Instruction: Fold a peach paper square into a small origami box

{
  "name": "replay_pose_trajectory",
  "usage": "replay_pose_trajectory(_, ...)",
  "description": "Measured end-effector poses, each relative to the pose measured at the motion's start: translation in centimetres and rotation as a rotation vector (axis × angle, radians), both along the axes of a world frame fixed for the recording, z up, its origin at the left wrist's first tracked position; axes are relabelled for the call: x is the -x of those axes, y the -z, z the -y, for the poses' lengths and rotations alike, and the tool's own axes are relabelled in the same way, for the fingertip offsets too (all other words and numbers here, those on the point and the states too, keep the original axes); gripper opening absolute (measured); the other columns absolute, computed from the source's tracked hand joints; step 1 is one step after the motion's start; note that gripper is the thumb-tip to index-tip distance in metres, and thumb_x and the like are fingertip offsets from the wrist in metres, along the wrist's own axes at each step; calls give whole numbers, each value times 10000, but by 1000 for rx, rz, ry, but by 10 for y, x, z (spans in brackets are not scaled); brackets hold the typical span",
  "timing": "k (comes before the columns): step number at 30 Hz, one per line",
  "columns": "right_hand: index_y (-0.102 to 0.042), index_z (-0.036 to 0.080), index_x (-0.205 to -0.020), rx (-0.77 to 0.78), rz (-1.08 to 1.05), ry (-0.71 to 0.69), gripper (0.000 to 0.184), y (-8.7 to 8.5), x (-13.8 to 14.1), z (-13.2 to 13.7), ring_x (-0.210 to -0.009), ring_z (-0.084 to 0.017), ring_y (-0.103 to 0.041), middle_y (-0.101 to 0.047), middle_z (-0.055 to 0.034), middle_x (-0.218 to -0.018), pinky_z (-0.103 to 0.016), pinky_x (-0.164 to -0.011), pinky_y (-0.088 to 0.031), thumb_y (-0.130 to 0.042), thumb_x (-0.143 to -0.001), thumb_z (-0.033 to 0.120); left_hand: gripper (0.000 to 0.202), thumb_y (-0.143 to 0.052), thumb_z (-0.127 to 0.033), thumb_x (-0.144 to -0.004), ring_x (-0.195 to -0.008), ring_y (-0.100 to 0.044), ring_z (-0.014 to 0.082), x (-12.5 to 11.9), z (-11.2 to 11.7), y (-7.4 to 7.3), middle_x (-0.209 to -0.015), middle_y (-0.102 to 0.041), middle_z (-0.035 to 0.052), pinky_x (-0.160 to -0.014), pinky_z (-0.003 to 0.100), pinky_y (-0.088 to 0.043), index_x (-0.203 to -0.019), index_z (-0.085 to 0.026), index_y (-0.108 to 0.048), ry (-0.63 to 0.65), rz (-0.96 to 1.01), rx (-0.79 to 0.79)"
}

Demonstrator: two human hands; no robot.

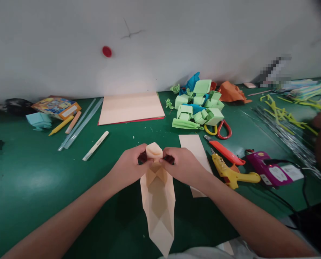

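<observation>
A long piece of folded peach paper [158, 205] stretches from the middle of the green table toward my body, its side walls raised and its near end pointed. My left hand [132, 162] pinches the far end from the left, thumb on the inner fold. On the other side my right hand [182, 163] grips the same end, its thumb close to the left one. Between the fingertips the far tip stands up as a small folded flap. A flat peach paper strip [194, 147] lies beside my right hand, partly hidden by the forearm.
To the right lie an orange cutter [227, 153], a yellow glue gun [230, 172], a purple power strip [268, 169] with cables and red-yellow scissors [224, 130]. Folded green paper pieces [200, 104] are heaped behind. Peach sheets [132, 108] rest by the wall; a glue stick [95, 145] lies left.
</observation>
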State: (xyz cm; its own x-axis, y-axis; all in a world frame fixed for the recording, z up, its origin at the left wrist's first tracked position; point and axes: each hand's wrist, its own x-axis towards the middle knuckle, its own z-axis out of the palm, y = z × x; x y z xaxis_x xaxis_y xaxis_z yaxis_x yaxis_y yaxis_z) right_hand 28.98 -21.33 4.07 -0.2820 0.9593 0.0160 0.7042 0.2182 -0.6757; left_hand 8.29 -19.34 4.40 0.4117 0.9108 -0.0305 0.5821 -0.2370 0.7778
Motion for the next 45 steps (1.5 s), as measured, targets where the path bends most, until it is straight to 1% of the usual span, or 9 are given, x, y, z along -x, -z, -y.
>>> replay_pose_trajectory(6, -604, 215, -749, 6, -28, -15, 126, 0, 0, 0, -657, -136, -542, -671, 16, -748, -254, -573, -319, -613, -874, 202, 133, -643, -352, -872, -784, -678, 201, 1, -1, 1, -871, -735, 4, -657, 300, -493, -909, -229, -675, -17, -81, -25)
replay_pose_trajectory(10, -633, 218, -776, 25, -27, -22, 133, -2, 0, 0, -647, -134, -534, -676, 25, -743, -258, -568, -311, -657, -891, 280, 168, -645, -385, -865, -776, -669, 205, 0, 0, 0, -871, -735, 9, -646, 300, -477, -912, -230, -692, -25, -86, -35)
replay_pose_trajectory(15, -699, 218, -776, 6, -21, 16, 145, -3, 1, 1, -682, -141, -571, -714, 17, -766, -265, -604, -332, -641, -909, 225, 205, -612, -412, -878, -705, -628, 187, 0, 2, -7, -779, -703, -5, -586, 279, -404, -845, -222, -680, -18, -159, -43)
replay_pose_trajectory(19, -745, 230, -830, -27, -24, 24, 96, -3, 4, 2, -751, -158, -612, -745, 14, -814, -265, -645, -362, -673, -862, 176, 216, -591, -382, -865, -638, -565, 173, 2, 5, -17, -689, -644, -9, -549, 282, -328, -732, -217, -637, -12, -307, -106)
replay_pose_trajectory(23, -737, 231, -843, 11, -11, 22, 109, -3, 4, 2, -752, -156, -623, -750, 20, -822, -258, -635, -365, -671, -834, 145, 152, -597, -313, -837, -677, -578, 164, 4, 6, -19, -736, -663, -13, -570, 278, -331, -720, -218, -620, 20, -301, -102)
replay_pose_trajectory(29, -684, 219, -818, 19, -12, -17, 86, -1, 3, 2, -706, -148, -588, -717, 16, -792, -262, -605, -328, -650, -896, 230, 277, -613, -457, -871, -630, -579, 172, 5, 2, -15, -695, -657, -12, -547, 285, -305, -725, -223, -592, 45, -361, -55)
replay_pose_trajectory(35, -668, 239, -846, 72, -40, -21, 36, -1, 3, 3, -714, -155, -616, -719, 30, -791, -255, -612, -358, -645, -849, 211, 260, -595, -305, -834, -571, -508, 161, 1, 5, -19, -594, -569, -20, -527, 295, -254, -607, -221, -502, 30, -432, -99)
replay_pose_trajectory(39, -613, 246, -858, 54, -76, -6, 47, -2, 3, 4, -709, -154, -623, -711, 39, -793, -249, -611, -371, -630, -852, 202, 215, -609, -300, -846, -597, -532, 157, 2, 7, -19, -638, -604, -26, -521, 283, -287, -658, -222, -539, 8, -384, -114)
replay_pose_trajectory(45, -585, 241, -847, 0, -115, -32, 170, -1, 3, 3, -699, -145, -621, -702, 39, -795, -236, -606, -363, -617, -794, 83, 61, -650, -250, -829, -774, -647, 156, 6, 0, -10, -843, -711, -12, -629, 245, -455, -785, -224, -683, 80, -46, -106)
